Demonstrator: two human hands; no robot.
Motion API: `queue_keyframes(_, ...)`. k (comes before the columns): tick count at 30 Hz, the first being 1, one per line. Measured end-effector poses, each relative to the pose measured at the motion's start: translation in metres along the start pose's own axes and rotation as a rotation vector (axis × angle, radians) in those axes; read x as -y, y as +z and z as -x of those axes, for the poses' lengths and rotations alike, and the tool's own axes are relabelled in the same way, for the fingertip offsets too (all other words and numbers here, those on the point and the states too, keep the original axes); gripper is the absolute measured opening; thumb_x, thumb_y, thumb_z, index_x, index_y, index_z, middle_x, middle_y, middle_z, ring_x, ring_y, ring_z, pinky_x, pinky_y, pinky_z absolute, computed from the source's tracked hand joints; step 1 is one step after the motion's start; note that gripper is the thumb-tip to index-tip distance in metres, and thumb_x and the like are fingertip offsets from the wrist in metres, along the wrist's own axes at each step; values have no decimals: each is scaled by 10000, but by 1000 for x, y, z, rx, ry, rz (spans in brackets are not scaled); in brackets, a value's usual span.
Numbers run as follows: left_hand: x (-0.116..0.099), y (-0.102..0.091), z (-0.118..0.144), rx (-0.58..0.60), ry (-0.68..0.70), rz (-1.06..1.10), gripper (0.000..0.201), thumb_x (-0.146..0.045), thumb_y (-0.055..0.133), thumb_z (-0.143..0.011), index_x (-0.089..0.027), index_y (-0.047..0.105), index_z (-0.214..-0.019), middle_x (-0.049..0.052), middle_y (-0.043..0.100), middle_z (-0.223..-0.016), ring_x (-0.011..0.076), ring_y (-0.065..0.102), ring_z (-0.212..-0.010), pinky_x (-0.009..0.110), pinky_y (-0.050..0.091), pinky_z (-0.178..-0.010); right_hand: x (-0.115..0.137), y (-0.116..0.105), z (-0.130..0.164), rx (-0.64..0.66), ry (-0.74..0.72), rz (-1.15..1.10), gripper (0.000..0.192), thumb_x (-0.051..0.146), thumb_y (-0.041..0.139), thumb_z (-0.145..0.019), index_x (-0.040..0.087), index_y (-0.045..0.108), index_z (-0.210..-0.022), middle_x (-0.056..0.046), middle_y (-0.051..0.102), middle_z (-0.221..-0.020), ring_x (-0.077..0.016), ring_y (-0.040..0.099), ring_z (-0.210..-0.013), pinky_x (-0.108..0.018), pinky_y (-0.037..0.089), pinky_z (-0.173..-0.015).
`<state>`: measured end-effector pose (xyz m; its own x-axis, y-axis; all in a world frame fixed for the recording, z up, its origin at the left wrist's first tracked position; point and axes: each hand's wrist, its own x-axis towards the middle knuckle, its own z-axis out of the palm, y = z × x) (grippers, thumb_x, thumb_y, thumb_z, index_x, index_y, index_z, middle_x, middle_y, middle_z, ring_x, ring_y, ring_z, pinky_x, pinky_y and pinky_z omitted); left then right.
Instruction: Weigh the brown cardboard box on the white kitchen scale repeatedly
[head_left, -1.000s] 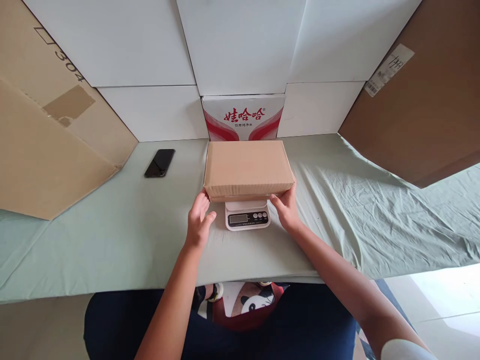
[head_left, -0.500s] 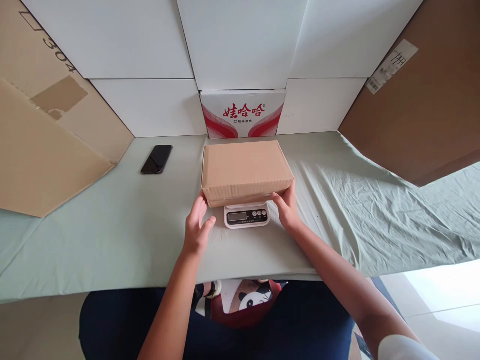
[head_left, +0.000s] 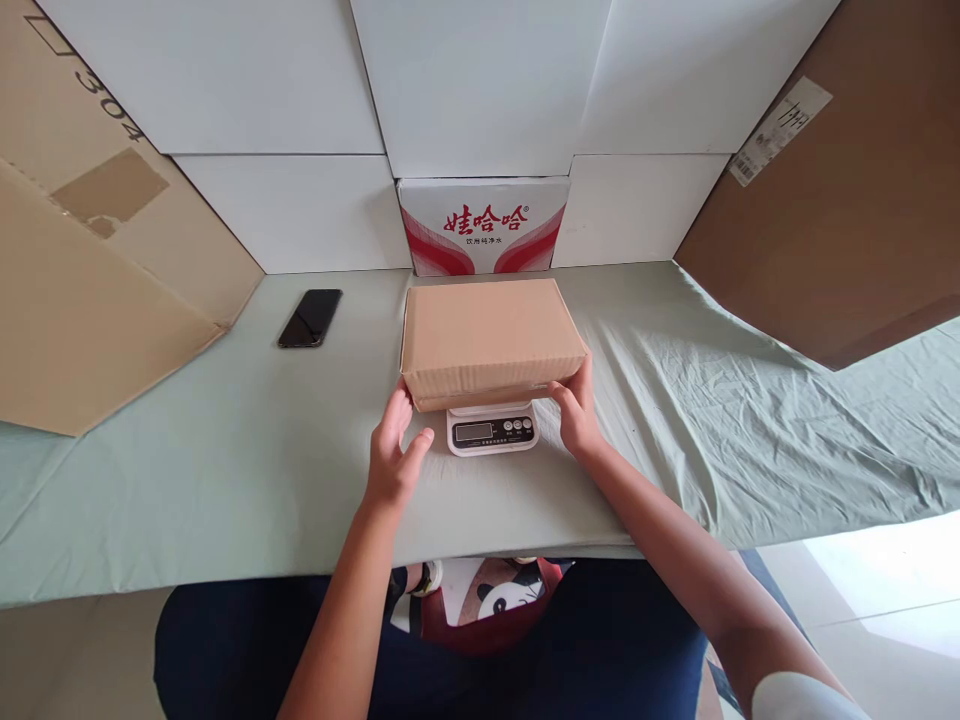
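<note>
A closed brown cardboard box (head_left: 491,335) rests on a small white kitchen scale (head_left: 493,430), hiding the scale's platform. The front panel with its display and round buttons sticks out below the box; I cannot read any figure on the display. My left hand (head_left: 396,450) steadies the box's front left corner, its fingers against the side and its thumb stretched away from the cardboard. On the other side, my right hand (head_left: 576,412) holds the front right corner, thumb at the front face and fingers partly hidden along the side.
A black phone (head_left: 310,318) lies on the green cloth (head_left: 225,450) to the left. Behind the box stands a white and red carton (head_left: 484,226) against white panels (head_left: 480,80). Large cardboard sheets flank the table, one at the left (head_left: 112,300), another at the right (head_left: 840,200).
My right thumb has shifted slightly right along the box's lower front edge. The view has moved very slightly; the box and scale stay together.
</note>
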<state>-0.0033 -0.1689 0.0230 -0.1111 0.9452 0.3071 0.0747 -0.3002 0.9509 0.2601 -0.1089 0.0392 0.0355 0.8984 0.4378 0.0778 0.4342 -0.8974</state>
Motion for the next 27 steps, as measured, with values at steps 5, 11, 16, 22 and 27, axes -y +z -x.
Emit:
queue_keyframes(5, -1, 0, 1, -2, -6, 8, 762, -302, 650, -872, -203, 428, -1593, 157, 498, -1615, 367, 370, -1559, 574, 275, -1294, 1, 0, 0, 0, 8, -24, 657, 528, 597, -872, 336, 397, -1467, -84, 473, -1518, -335, 453, -1392, -583, 421, -1193)
queue_keyframes(11, -1, 0, 1, 2, 5, 17, 751, -312, 652, -878, -219, 437, -1592, 143, 493, -1622, 365, 356, -1565, 571, 272, -1297, 2, 1, -1, 7, 1, -21, 679, 552, 600, -875, 330, 389, -1481, -86, 478, -1528, -332, 444, -1420, -572, 420, -1210)
queue_keyframes(16, -1, 0, 0, -10, 31, 29, 761, -314, 648, -897, -242, 403, -1614, 122, 421, -1672, 350, 326, -1581, 544, 261, -1307, -1, -3, -2, -55, 10, -45, 662, 546, 581, -882, 382, 365, -1486, -63, 396, -1607, -347, 403, -1488, -624, 370, -1232)
queue_keyframes(22, -2, -2, -2, -69, 64, 41, 765, -348, 651, -910, -277, 384, -1623, 92, 352, -1712, 346, 290, -1594, 518, 272, -1309, -11, -12, -11, -223, 98, -162, 644, 568, 562, -847, 395, 379, -1440, -72, 390, -1617, -374, 416, -1517, -684, 332, -1233)
queue_keyframes(27, 0, -2, -4, -88, 89, 57, 759, -375, 663, -911, -285, 399, -1617, 92, 352, -1711, 350, 288, -1594, 519, 279, -1310, -12, -12, -14, -240, 160, -184, 578, 520, 526, -844, 367, 415, -1390, -83, 437, -1574, -359, 457, -1483, -648, 394, -1190)
